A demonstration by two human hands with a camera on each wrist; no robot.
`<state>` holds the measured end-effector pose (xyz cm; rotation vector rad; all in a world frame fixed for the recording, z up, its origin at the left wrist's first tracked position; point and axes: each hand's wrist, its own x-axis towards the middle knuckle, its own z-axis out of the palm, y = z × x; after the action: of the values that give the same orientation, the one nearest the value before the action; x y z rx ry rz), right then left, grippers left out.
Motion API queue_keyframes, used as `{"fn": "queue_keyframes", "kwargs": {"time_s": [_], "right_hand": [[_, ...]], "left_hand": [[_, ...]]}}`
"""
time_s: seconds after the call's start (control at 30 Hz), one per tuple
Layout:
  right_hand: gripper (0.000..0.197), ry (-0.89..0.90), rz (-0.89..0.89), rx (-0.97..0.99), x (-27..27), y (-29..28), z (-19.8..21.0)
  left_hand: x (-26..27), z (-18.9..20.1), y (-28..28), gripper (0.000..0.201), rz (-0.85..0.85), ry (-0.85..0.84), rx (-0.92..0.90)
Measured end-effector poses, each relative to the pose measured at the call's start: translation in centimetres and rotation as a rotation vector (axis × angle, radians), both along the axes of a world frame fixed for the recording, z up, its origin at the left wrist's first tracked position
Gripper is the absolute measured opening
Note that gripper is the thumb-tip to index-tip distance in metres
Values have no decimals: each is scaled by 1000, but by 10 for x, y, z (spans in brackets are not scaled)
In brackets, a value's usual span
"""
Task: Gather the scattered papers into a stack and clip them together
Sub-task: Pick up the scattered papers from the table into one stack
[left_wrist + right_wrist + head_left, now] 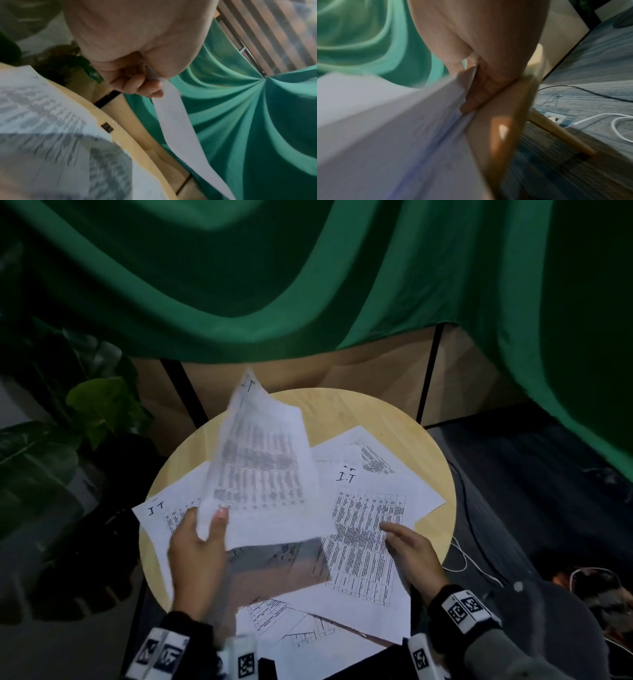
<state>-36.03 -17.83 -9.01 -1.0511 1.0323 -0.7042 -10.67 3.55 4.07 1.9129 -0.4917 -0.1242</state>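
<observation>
Several printed white sheets lie scattered and overlapping on a round wooden table [359, 409]. My left hand [205, 525] pinches the lower edge of a lifted sheet [263, 460], thumb on top, so it stands up over the table's left half. From the left wrist, that sheet [176, 128] runs away from the fingers [137, 86]. A small dark clip-like object [107, 127] sits on the table beside a flat sheet. My right hand [394, 537] holds the right edge of a flat printed sheet [363, 529]; the right wrist view shows paper [393, 121] between thumb and fingers [471, 102].
Green cloth [308, 285] hangs behind and above the table. A leafy plant [96, 405] stands to the left. Cables [462, 556] lie on the dark floor at the right, near a wooden table leg [556, 132]. Some sheets overhang the table's near edge.
</observation>
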Motion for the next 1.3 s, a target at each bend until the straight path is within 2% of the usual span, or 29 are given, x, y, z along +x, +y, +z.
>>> {"fn": "queue_keyframes", "kwargs": {"time_s": [0.03,0.1,0.13,0.17,0.2,0.23,0.3,0.37,0.4,0.47,0.5,0.6,0.67,0.73,0.8,0.97,1.13,1.2,1.27,1.3], "right_hand": [[25,-2,-12,49,1,1,11],[48,-2,8,105,-3,5,39],[57,-43,43,133,-8,5,48],[59,-56,60,168,-12,3,53],[53,-66,67,185,-14,2,61],[41,-58,72,161,-15,-3,60],[28,42,80,8,-19,-18,49],[48,190,97,-107,-30,-37,41],[49,212,103,-120,-36,-48,44],[40,191,97,-139,-50,-76,57],[43,179,60,-161,-57,-93,65],[74,101,-54,-183,-70,-149,88],[81,66,-97,-139,-73,-182,91],[70,6,-74,-34,-72,-207,87],[58,22,28,16,-64,-216,79],[53,306,221,-58,-34,-220,47],[49,510,240,-150,-14,-222,44],[58,569,232,-173,-11,-233,44],[82,607,251,-206,-16,-273,5],[89,617,268,-203,-14,-281,-1]], "left_hand": [[-10,-5,-6,20,-26,22,24],[-42,-23,-19,21,-118,101,101],[-61,-30,-26,32,-164,177,165],[-80,-39,-33,54,-202,259,204],[-97,-46,-39,66,-245,334,209],[-108,-53,-44,68,-276,376,242],[-117,-60,-56,61,-367,276,381],[-116,-62,-68,64,-481,135,477],[-112,-67,-74,69,-533,51,504],[-99,-71,-89,69,-587,-111,578],[-93,-75,-95,73,-613,-184,647],[-92,-77,-113,104,-762,-349,853],[-101,-84,-121,117,-853,-420,982],[-111,-92,-124,119,-894,-426,1075],[-115,-98,-123,117,-892,-387,1101],[-106,-98,-101,110,-867,-334,1062],[-93,-89,-73,107,-885,-292,1077],[-89,-89,-62,107,-886,-295,1077],[-86,-86,-54,109,-886,-278,1084],[-85,-80,-51,110,-883,-247,1078]]}}
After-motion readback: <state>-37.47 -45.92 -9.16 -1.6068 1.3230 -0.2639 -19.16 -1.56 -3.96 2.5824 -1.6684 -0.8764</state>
